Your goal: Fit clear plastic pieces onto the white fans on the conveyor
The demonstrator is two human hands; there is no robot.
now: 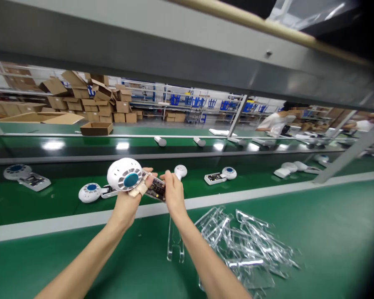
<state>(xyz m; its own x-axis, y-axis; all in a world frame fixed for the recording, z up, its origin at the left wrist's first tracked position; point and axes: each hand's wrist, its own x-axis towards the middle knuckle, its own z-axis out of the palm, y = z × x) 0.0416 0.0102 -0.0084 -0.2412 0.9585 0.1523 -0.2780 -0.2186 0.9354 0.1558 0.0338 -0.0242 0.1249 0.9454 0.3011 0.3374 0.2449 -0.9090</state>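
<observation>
A white handheld fan [124, 174] with a blue hub is raised over the near edge of the belt, its round head toward the left. Its handle lies open and a circuit board [156, 189] shows inside. My left hand [129, 203], with pale tape on its fingers, is wrapped around the handle just below the head. At the handle's far end, my right hand [174, 193] grips with thumb and fingers. A clear plastic piece [175, 245] lies on the green bench below my right wrist.
Clear plastic parts [246, 245] are heaped on the bench at right. Similar fans, such as one at left [34, 181] and one at right [216, 178], lie along the green belt. A slanted metal post [345, 149] stands at right. A co-worker [276, 124] sits beyond.
</observation>
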